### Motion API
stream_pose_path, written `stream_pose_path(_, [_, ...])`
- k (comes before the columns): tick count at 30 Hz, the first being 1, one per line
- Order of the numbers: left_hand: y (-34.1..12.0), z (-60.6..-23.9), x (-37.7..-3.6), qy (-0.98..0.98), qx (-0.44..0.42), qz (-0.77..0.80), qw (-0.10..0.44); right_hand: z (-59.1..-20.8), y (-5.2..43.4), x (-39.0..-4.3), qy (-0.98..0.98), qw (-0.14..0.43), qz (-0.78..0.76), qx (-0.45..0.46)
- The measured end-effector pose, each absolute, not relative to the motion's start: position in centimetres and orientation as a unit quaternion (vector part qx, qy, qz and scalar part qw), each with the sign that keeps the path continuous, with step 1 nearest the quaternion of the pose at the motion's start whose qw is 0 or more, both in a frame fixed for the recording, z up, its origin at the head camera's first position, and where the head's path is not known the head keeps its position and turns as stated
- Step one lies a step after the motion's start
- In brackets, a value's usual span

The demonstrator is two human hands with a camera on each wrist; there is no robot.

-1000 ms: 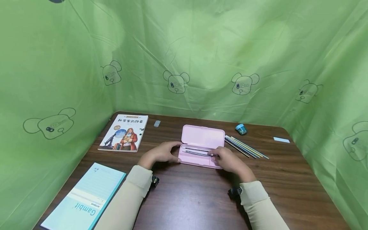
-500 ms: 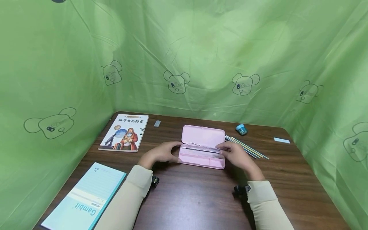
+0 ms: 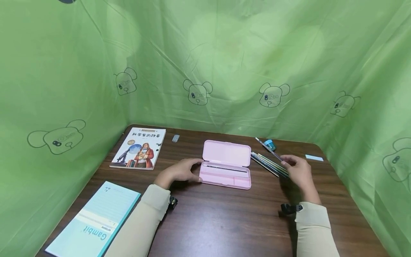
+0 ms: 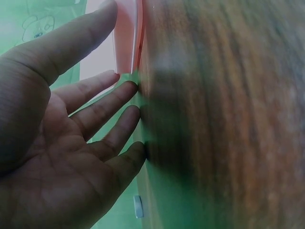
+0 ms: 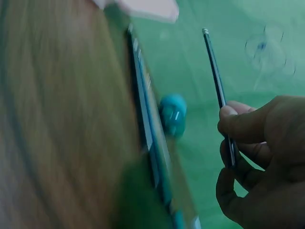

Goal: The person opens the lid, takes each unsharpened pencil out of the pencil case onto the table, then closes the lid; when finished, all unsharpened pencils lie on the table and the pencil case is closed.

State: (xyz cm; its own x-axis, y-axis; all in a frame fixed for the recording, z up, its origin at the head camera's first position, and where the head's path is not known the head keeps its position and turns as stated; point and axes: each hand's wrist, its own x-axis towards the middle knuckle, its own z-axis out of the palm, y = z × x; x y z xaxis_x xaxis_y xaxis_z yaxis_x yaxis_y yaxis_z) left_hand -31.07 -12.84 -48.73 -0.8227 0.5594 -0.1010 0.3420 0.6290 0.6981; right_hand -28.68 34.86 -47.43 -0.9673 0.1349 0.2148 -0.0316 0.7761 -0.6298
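Observation:
An open pink pencil case (image 3: 226, 164) lies in the middle of the brown table (image 3: 212, 221), with a dark pencil in its tray. My left hand (image 3: 179, 171) rests against the case's left end (image 4: 126, 38) with straight fingers (image 4: 102, 107). To the right, my right hand (image 3: 297, 167) pinches a thin dark pencil (image 3: 268, 148) (image 5: 217, 86) between thumb and fingers (image 5: 243, 126), its tip raised up and to the left. Below it a row of several pencils (image 3: 269, 164) (image 5: 150, 138) lies on the table.
A blue sharpener (image 3: 269, 144) (image 5: 172, 114) sits behind the pencils, and a pale eraser (image 3: 314, 157) lies at the far right. A storybook (image 3: 139, 148) and a small grey eraser (image 3: 175, 138) lie at the back left, a Gambit notebook (image 3: 94, 221) at the front left. Green sheeting surrounds the table.
My right hand has left the case's tray and moved right to the loose pencils, where it now pinches one lifted off the table. The left hand has stayed put.

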Motion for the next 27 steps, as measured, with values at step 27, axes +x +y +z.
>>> stream_pose_path(27, [-12.9, -48.8, -30.9, 0.89, 0.253, 0.345, 0.158, -51.0, 40.8, -27.6, -0.956, 0.078, 0.274, -0.069])
